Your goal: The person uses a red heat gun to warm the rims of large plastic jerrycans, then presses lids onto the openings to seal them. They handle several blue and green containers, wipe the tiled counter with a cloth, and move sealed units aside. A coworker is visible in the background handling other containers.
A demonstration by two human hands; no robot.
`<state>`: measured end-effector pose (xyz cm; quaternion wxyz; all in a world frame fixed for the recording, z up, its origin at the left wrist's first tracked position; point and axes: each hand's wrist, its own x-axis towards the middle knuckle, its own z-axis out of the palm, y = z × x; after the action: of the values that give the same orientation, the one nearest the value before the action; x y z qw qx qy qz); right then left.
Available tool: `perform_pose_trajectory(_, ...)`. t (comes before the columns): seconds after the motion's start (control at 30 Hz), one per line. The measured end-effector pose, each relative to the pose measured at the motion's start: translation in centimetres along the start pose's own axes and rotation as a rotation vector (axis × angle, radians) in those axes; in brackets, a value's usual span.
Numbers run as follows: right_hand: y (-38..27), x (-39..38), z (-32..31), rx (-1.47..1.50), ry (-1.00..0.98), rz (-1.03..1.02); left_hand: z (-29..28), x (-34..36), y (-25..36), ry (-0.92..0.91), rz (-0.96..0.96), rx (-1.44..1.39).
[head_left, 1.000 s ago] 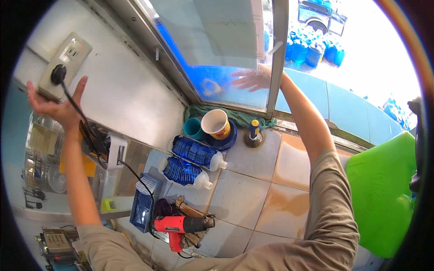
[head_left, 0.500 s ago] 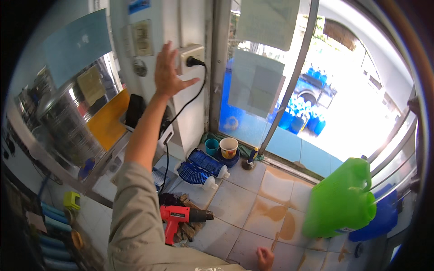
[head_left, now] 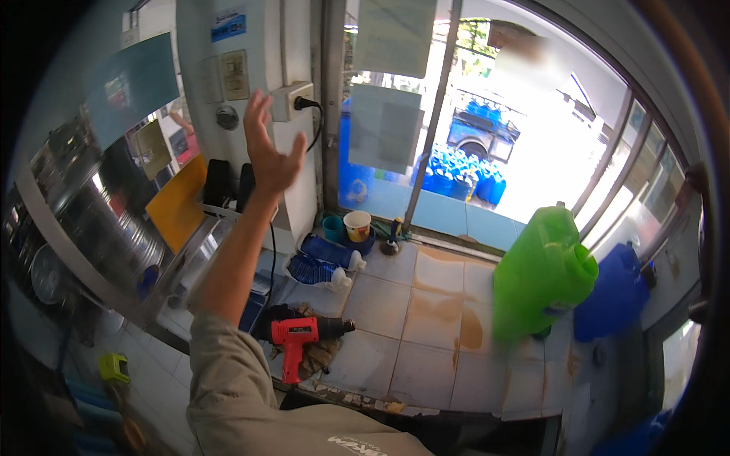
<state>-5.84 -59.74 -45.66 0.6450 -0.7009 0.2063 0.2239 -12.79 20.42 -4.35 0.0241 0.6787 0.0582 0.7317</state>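
My left hand (head_left: pixel 270 148) is raised with its fingers apart, holding nothing, beside a white wall socket (head_left: pixel 288 103) with a black plug (head_left: pixel 304 103) and hanging cable. A red heat gun (head_left: pixel 295 338) lies below it on the tiled ledge (head_left: pixel 372 334). Two crumpled blue-labelled bottles (head_left: pixel 309 270) lie beside a teal cup (head_left: pixel 332 227), a white cup (head_left: pixel 357 226) and a short dark-handled tool (head_left: pixel 392 239). My right hand is out of view.
A green jerrycan (head_left: pixel 536 273) and a blue one (head_left: pixel 608 296) occupy the right side. Sliding glass doors (head_left: pixel 388 137) face outdoors, where several blue jugs (head_left: pixel 464 175) stand by a cart (head_left: pixel 483 137). A yellow board (head_left: pixel 175 205) is at left.
The view has swung up toward the doors. My left hand has moved slightly away from the socket, fingers still apart. My right hand, earlier at the glass, then low down, has left view.
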Motion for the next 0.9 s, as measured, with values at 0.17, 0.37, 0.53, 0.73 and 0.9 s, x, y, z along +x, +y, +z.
perform_pose_trajectory(0.17,4.5,-2.5,-3.2,-0.185,0.193,-0.039,-1.4,-13.5,15.7,-1.209,-0.621,-1.275)
perform_pose_trajectory(0.37,17.0,-11.4,-6.3,-0.324,0.41,0.093,-2.6,-28.0,34.4,-2.135,-0.49,-0.924)
perform_pose_trajectory(0.53,29.8,-16.5,-5.1,-0.369,0.405,0.408,-5.2,-34.0,44.4,-2.229,-0.403,-1.321)
perform_pose_trajectory(0.73,34.4,-21.2,-5.3,-0.236,0.844,0.228,-2.9,-38.0,47.6,-2.311,0.308,-1.193)
perform_pose_trajectory(0.9,41.2,-24.8,-7.8,-0.352,0.908,0.397,1.6,-39.5,53.4,-2.224,0.567,-0.99)
